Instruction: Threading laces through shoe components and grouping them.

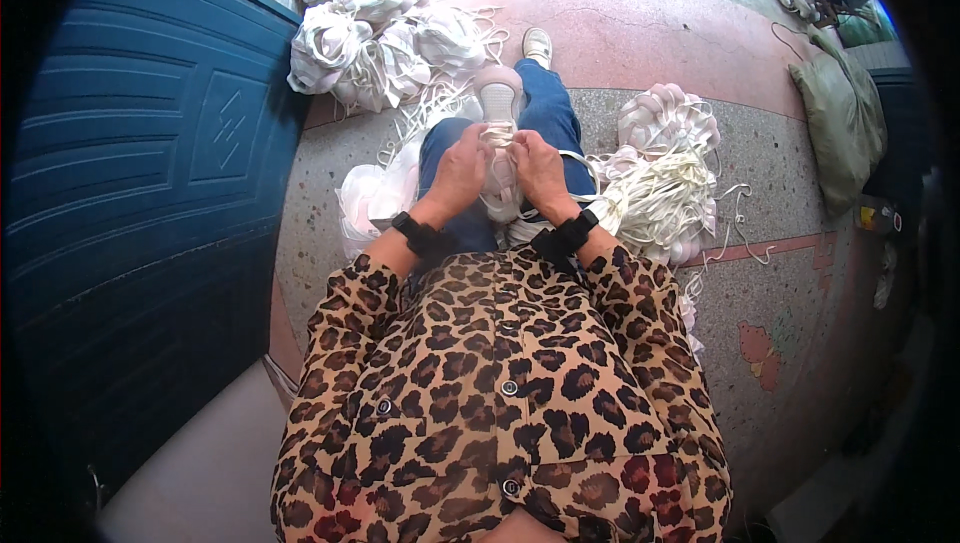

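My left hand and my right hand meet above my lap, fingers closed and pinching at a cream shoelace. Between them lies a pale pink and white shoe upper, partly covered by my fingers. Just beyond the fingertips is a rounded pale pink piece with a greyish middle, shaped like a shoe sole; whether it joins the upper I cannot tell. Loose cream lace loops around my right wrist's side. By my right knee, a thick bundle of cream laces rests against stacked pale uppers.
A large heap of pale uppers with laces lies ahead to the left. More pale uppers sit by my left leg. A dark blue panelled door stands at left. An olive sack leans at right. Stray lace trails across the speckled floor.
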Demonstrator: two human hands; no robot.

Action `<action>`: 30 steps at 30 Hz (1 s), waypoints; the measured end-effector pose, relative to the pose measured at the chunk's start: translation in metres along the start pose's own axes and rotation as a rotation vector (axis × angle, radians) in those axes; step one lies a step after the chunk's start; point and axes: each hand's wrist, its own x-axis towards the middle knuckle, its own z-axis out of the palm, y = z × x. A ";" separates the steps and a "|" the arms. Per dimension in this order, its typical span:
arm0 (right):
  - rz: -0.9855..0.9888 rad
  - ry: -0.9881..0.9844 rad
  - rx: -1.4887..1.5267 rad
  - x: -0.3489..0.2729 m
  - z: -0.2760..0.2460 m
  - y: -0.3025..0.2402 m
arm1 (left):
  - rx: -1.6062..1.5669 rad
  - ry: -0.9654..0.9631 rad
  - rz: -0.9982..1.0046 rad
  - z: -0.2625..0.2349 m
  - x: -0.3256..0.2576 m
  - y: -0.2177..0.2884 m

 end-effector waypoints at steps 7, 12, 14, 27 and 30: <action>-0.009 -0.075 0.130 -0.001 -0.016 0.007 | -0.027 -0.014 -0.008 0.000 -0.001 0.002; -0.132 -0.006 0.101 0.002 0.003 0.004 | -0.039 -0.003 -0.002 0.000 0.000 0.004; -0.136 -0.035 0.158 0.002 0.000 -0.004 | -0.070 -0.019 -0.024 -0.003 0.001 0.006; -0.212 0.099 -0.228 -0.029 -0.064 0.011 | -0.401 0.292 -0.627 -0.244 -0.055 -0.135; -0.234 0.027 -0.272 -0.035 -0.052 0.007 | -0.473 0.439 -0.712 -0.356 -0.149 -0.164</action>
